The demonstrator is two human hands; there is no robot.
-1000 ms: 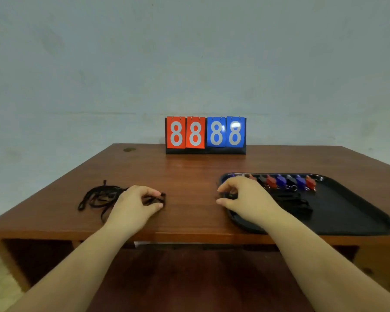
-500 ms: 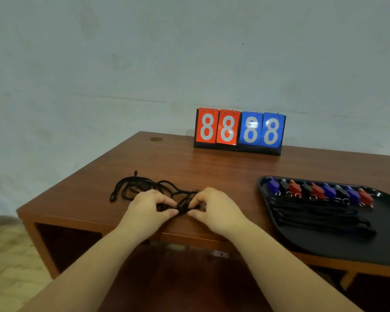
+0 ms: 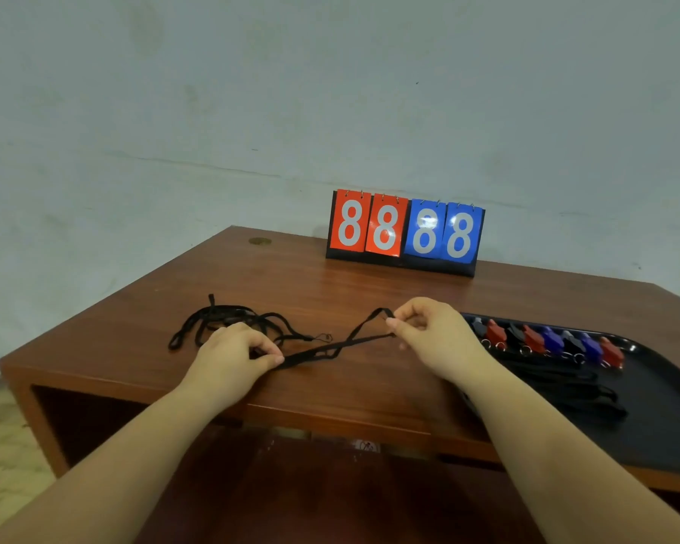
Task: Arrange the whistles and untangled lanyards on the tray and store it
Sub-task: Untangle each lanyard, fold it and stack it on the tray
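A single black lanyard (image 3: 330,347) was stretched between the two hands just above the worktop (image 3: 370,292), its loop twisted once near the middle. The left hand (image 3: 232,357) pinched one end between curled fingers (image 3: 275,360) and thumb, low over the wood; the right hand (image 3: 434,339) pinched the other end, held a little higher, its fingers (image 3: 393,323) closed round the strap. Beyond and to the left of the left fingers lay the remaining tangle of lanyards (image 3: 232,318), a loose heap of black cord on the wood with one thin end trailing toward the stretched strap; whether that end was joined to the held lanyard could not be told. The step in hand looked to be the freeing of one lanyard from that heap. The next move would call for drawing it clear of any snag, taking out the twist, then carrying it rightward to the tray. The black tray (image 3: 668,426) lay just to the right of the right fingers, partly hidden by that wrist. In it a row of whistles (image 3: 552,339), red, blue and black, ran along the far edge, and straightened lanyards (image 3: 574,390) lay side by side nearer the person. Behind the hands, well apart at the back of the worktop, stood a flip scoreboard (image 3: 405,233) showing eights.
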